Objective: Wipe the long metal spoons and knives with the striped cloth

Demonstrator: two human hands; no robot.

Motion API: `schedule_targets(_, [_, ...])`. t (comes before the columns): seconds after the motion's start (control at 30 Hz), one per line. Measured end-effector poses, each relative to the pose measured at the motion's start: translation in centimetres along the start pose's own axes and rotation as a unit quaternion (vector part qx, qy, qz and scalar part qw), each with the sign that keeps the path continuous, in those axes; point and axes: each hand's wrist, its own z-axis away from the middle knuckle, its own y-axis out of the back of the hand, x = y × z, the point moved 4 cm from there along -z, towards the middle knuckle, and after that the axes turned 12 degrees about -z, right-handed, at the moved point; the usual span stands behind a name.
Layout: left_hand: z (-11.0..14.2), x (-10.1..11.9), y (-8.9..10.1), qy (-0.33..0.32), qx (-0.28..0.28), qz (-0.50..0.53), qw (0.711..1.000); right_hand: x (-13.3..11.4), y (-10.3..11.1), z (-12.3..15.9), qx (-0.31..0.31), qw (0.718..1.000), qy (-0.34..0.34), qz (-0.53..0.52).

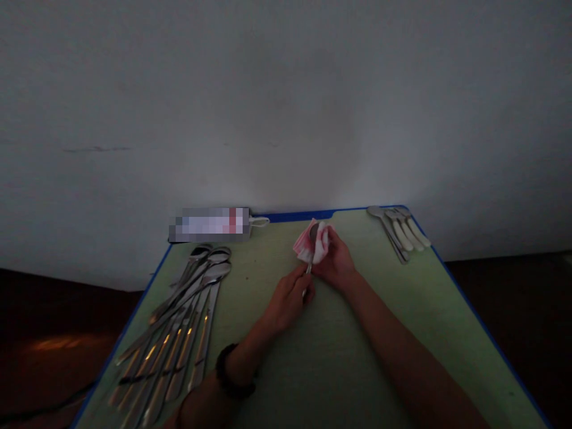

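My left hand (290, 298) is closed round the handle of a metal spoon (311, 245) above the middle of the green table (357, 357). My right hand (336, 257) grips a pink and white cloth (308, 241) that is wrapped about the spoon's bowl. Both hands sit close together, just short of the table's far edge. A dark bracelet circles my left wrist.
Several long metal spoons (179, 322) lie in a fanned row on the left of the table. A few pale-handled spoons (400, 231) rest at the far right corner. A blurred box (210, 224) lies at the far edge by the white wall. The table has a blue rim.
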Motion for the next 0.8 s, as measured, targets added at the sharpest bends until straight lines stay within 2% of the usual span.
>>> schedule_targets(0.1, [0.1,0.2,0.1,0.004,-0.008,-0.012,1.000,-0.1,0.1,0.1,0.012,0.999,-0.003,-0.030])
schedule_targets(0.27, [0.4,-0.2,0.4,0.029,-0.013,-0.013,0.999,-0.9,-0.6,0.2,0.021,0.997,0.062,-0.047])
schedule_targets(0.37, [0.8,-0.5,0.3,0.042,-0.017,-0.040,0.998,-1.2,-0.9,0.2,0.028,0.995,0.068,-0.063])
schedule_targets(0.53, [1.1,-0.6,0.4,0.036,-0.009,-0.092,0.995,-1.1,-0.7,0.3,0.022,0.997,0.067,-0.011])
schedule_targets(0.8, [1.0,-0.6,0.3,0.035,-0.025,-0.083,0.996,-2.1,-0.5,0.9,0.013,0.991,0.131,0.032])
